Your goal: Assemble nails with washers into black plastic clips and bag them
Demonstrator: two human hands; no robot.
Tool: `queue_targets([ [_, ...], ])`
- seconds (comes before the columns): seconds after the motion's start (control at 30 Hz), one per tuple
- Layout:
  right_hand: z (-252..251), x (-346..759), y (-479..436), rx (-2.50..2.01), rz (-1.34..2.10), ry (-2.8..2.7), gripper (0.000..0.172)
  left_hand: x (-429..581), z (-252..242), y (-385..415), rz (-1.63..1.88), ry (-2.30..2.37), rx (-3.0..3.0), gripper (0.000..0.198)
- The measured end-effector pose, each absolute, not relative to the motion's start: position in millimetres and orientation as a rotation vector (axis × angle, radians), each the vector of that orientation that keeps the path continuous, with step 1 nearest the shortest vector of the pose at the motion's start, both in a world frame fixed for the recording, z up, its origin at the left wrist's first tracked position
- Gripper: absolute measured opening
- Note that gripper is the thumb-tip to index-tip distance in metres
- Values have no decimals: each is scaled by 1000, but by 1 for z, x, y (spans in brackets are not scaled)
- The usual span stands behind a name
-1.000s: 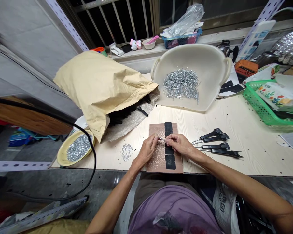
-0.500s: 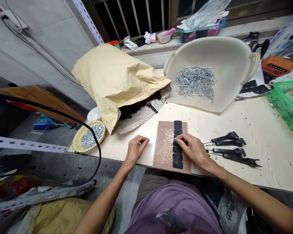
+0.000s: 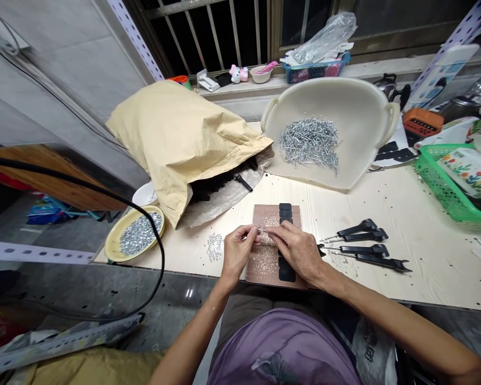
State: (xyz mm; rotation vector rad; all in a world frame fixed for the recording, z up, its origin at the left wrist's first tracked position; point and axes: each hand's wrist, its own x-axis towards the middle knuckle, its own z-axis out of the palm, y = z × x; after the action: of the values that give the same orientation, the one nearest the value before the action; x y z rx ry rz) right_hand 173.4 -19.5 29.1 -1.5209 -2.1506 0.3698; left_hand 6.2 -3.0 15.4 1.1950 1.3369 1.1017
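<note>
My left hand (image 3: 237, 252) and my right hand (image 3: 297, 252) meet above a brown speckled board (image 3: 263, 266) carrying a column of black pads (image 3: 286, 274). My right fingers pinch a thin metal nail (image 3: 262, 231), its point aimed at my left fingertips. Those left fingertips are shut on a tiny metal piece, too small to identify. A small scatter of metal bits (image 3: 214, 247) lies just left of the board. To the right, several black-handled tools (image 3: 363, 247) lie side by side.
Behind the board stands a white plastic tray (image 3: 364, 101) heaped with nails. A yellow plate (image 3: 114, 246) of small metal pieces sits at the table's left, with a black cable (image 3: 158, 267) beside it. A paper sack (image 3: 172, 144) and green basket (image 3: 444, 195) flank the tabletop.
My left hand has moved right to meet my right hand, closing the gap seen half a second ago. The view has also shifted slightly.
</note>
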Motion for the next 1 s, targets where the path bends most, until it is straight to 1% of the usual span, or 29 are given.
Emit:
queue_targets([
  [0.2,29,172,-22,-1549,334,-2142,29,6,20,-5,1082,1288,1134,26],
  [0.4,28,174,-24,-1535,308,-2147,29,3,16,0,1039,1070,873,25],
  [0.6,29,176,-24,-1497,366,-2131,29,0,11,8,934,904,652,25],
  [0.77,33,177,-24,-1488,407,-2150,28,-2,12,8,862,849,599,25],
  [1.0,34,178,-25,-1521,378,-2199,29,-2,14,8,812,896,667,30],
])
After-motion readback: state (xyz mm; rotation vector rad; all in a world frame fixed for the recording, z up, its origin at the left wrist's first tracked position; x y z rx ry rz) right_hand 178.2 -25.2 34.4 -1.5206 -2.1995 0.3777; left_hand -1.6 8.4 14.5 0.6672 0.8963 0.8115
